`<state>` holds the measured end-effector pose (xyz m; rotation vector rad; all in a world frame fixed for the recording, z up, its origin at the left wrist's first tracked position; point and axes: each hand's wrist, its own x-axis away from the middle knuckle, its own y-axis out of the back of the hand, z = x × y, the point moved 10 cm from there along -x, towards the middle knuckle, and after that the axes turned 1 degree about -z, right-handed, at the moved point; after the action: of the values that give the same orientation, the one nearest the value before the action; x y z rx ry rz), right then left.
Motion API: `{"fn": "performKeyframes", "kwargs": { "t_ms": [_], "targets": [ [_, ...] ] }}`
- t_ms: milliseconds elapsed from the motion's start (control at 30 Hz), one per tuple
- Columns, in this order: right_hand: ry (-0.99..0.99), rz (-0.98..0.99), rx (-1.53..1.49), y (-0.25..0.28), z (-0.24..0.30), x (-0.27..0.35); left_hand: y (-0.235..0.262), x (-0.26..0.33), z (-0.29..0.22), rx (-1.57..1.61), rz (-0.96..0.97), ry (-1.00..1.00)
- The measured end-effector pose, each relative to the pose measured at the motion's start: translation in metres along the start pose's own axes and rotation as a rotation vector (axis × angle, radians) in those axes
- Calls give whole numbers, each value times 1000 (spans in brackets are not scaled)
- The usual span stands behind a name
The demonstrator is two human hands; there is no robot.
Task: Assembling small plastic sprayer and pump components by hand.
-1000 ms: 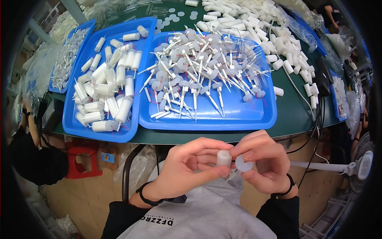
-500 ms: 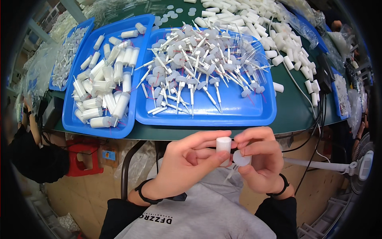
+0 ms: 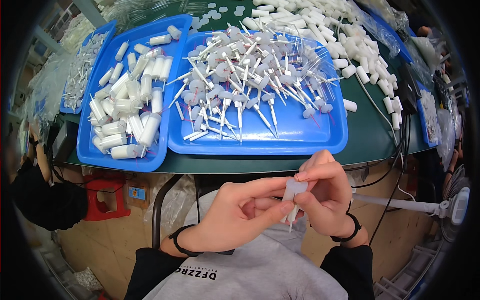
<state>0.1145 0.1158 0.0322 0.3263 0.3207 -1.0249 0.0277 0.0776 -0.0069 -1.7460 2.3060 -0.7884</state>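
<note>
Two hands hold a white tube and a round cap close together.
The left hand (image 3: 232, 212) has its fingers pinching the white tube (image 3: 288, 194), with its long side running near to far and leaning a bit right. The right hand (image 3: 327, 197) pinches the round cap (image 3: 298, 186) at the tube's far end; I cannot tell if they touch. A thin stick (image 3: 291, 226) points near. Both hands are right beside the tube, on the near side of the counter (image 3: 210, 164) and blue tray (image 3: 300, 136).

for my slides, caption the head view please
Left hand and right hand hold a white cylinder in front of loaded blue trays.
</note>
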Motion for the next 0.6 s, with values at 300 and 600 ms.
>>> {"fn": "performKeyframes", "kwargs": {
  "t_ms": [300,600],
  "targets": [
    [-4,-1,-5,2,2,-3,2,-2,2,19,0,-102],
    [-88,55,-146,-3,-2,0,5,-7,-3,134,-57,-43]
  ]
}}
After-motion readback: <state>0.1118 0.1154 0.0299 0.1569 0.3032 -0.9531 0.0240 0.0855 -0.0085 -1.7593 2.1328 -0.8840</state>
